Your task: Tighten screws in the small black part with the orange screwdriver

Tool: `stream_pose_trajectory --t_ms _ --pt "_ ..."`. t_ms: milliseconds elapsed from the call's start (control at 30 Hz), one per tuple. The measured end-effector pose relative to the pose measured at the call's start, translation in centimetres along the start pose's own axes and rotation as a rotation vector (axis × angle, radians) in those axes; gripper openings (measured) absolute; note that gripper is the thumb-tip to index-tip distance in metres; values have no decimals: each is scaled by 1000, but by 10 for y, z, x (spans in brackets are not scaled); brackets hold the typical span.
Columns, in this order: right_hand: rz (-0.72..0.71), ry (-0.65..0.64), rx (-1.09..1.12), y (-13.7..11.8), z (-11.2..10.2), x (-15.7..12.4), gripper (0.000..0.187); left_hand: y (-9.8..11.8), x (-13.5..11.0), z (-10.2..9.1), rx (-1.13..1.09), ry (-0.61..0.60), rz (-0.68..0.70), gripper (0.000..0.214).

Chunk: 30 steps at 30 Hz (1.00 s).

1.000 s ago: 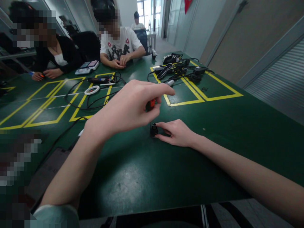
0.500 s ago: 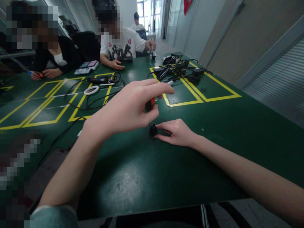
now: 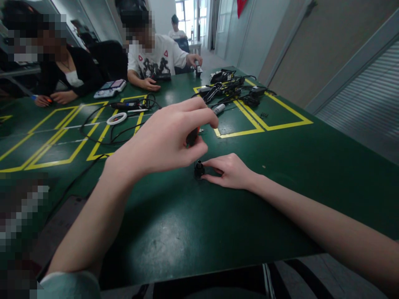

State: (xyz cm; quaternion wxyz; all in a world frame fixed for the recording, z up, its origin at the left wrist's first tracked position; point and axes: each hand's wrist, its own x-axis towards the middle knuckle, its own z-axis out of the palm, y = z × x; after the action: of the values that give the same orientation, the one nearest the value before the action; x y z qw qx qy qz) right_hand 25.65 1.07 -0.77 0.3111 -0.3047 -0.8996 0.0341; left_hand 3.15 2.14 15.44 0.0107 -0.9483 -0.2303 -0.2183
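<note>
My left hand hovers above the green table with its fingers closed around a small black and orange tool. Just below it stands a small black cylindrical part on the table. My right hand lies on the table and pinches that part between thumb and fingers, holding it upright. The tool's tip is hidden behind my left fingers.
Yellow tape rectangles mark the table. A pile of black cables and chargers lies far right. A white ring and black cords lie far left. Two people sit at the far side; one grips a small object.
My left hand with the tool has sunk slightly toward the black part. The person in the white shirt reached an arm out to a small object at the table's far end.
</note>
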Motion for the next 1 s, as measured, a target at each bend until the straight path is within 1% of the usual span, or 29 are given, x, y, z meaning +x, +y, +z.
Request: stream_pose_trajectory --t_ms 167,300,467,567,733,900,1000 --pt "5 2 2 0 0 1 32 -1 0 0 -6 21 24 33" --pt "17 -10 5 1 0 0 32 1 -1 -1 -6 23 -26 37" --pt "0 13 15 1 0 -1 30 1 0 -3 93 -14 -73 24" --pt "-7 20 24 -1 -1 0 31 2 2 -1 134 -2 -92 20" --pt "-9 20 46 -3 -4 2 31 5 1 2 83 18 -51 26" --pt "19 -8 53 -2 -3 1 29 4 0 2 46 9 -22 26" --pt "21 6 47 -1 -3 0 29 2 0 5 37 32 11 26"
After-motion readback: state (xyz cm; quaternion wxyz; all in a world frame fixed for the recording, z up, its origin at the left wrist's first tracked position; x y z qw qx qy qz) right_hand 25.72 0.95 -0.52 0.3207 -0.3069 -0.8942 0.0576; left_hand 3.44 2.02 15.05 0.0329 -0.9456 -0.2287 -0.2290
